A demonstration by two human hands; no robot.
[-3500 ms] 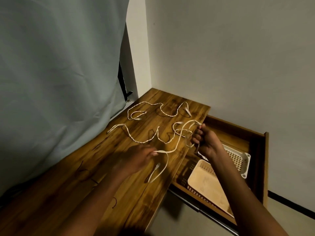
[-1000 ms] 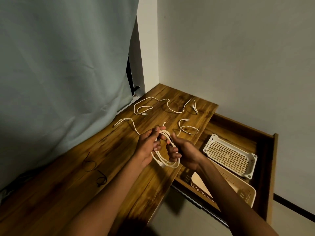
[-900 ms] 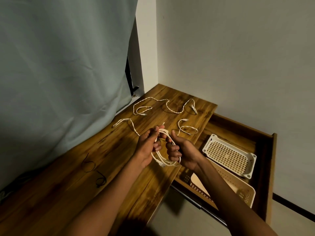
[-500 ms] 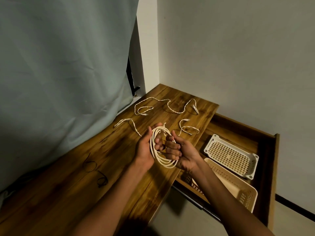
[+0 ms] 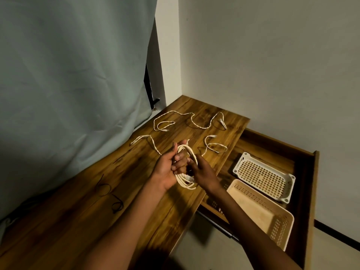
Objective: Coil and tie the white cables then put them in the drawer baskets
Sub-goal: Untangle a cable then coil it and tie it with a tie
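A coiled white cable [image 5: 186, 183] hangs above the wooden table [image 5: 93, 217], held between both hands. My left hand [image 5: 167, 168] grips the coil's left side, fingers curled through the loop. My right hand [image 5: 203, 172] pinches the coil's right side near a connector end. Another white cable [image 5: 191, 121] lies spread at the table's far end. A third white cable [image 5: 214, 148] lies looped near the right edge, with a strand [image 5: 146, 138] running left behind my hands. In the open drawer [image 5: 311, 191] sit a white basket [image 5: 288, 178] and a beige basket [image 5: 286, 217].
Two dark thin tie loops [image 5: 112, 195] lie on the table to the left of my forearms. A grey-green curtain [image 5: 68, 75] hangs along the table's left side. A white wall stands behind the table and drawer.
Over the last seconds my hands gathered the loose cable off the table into a coil. In the last half second the coil shifted slightly and my right hand moved onto its right side.
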